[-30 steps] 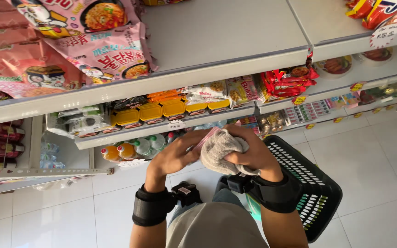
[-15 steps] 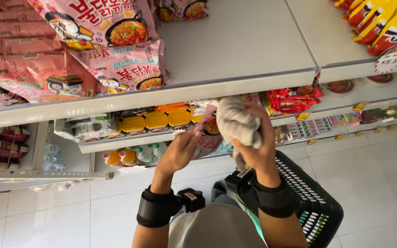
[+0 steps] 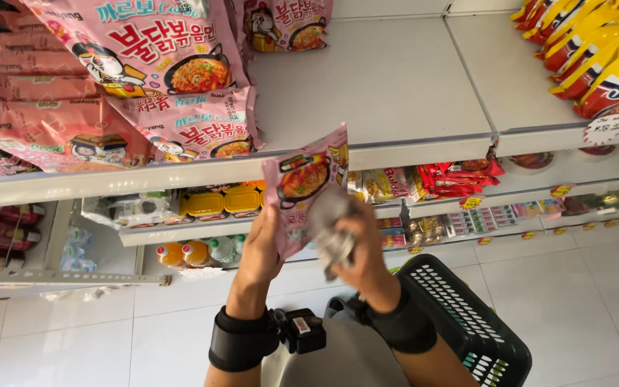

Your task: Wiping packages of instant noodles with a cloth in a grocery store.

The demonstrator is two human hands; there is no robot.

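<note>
Two hands raise one pink noodle packet (image 3: 308, 183) before the white shelf (image 3: 388, 86): left hand (image 3: 263, 247) grips its lower edge, right hand (image 3: 360, 251) clasps its crumpled lower corner. Stacked pink packets (image 3: 130, 86) lie left on the shelf, yellow packets (image 3: 596, 50) right. Black basket (image 3: 467, 322) stands below right, contents hidden.

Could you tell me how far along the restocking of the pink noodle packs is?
Done: pink noodle packs already lie stacked on the top shelf. In hand: the left hand and right hand lift another pink pack toward it. Left: setting it down.
</note>
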